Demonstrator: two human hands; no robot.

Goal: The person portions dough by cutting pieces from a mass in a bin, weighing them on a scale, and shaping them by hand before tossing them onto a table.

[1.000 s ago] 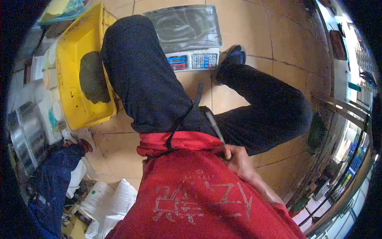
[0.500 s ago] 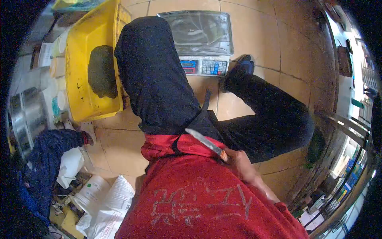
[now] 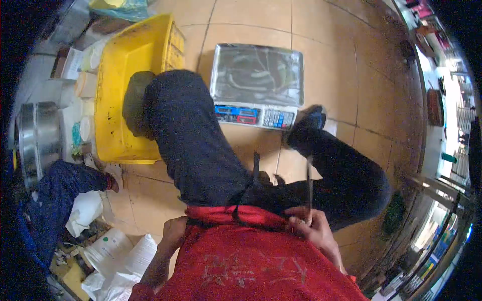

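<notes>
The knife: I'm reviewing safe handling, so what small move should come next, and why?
Probably angle the knife away from the right trouser leg: the right hand holds it, and in this view its blade crosses that leg.

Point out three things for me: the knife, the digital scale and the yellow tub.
Knife [image 3: 309, 186]: head view, middle of the blade.
Digital scale [image 3: 257, 75]: head view, middle of the metal weighing plate.
Yellow tub [image 3: 113, 90]: head view, bare inner side towards the picture's left.

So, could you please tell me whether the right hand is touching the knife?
Touching: the head view shows the right hand closed around the knife at its near end.
</notes>
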